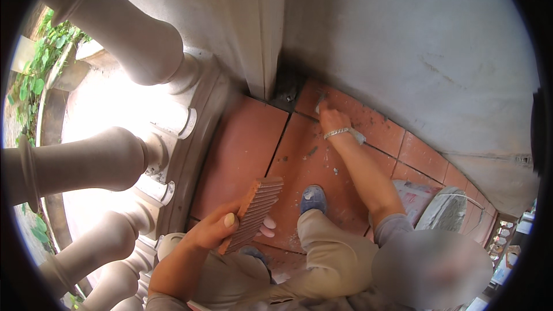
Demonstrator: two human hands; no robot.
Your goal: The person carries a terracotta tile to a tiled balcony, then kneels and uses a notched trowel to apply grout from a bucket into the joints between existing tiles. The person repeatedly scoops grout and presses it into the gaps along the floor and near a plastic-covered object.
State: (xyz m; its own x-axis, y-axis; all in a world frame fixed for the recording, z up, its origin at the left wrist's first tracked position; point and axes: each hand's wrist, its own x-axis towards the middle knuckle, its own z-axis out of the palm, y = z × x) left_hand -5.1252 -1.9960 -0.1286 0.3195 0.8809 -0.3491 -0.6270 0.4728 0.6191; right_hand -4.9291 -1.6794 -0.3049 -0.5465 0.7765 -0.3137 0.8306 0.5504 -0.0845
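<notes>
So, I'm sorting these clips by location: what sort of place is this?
Probably a balcony or terrace being tiled: stone balusters along the edge, terracotta floor tiles against a plastered wall, and a ribbed tile in the left hand.

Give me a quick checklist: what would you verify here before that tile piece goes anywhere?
1. Left hand grips the ribbed tile piece firmly: ok.
2. Right hand reaches the floor tiles by the wall: ok.
3. What the right hand holds: cannot tell.
4. Floor free of mortar specks: not ok.
5. Blue shoe planted flat: ok.
6. Corner gap ready: cannot tell.
</notes>
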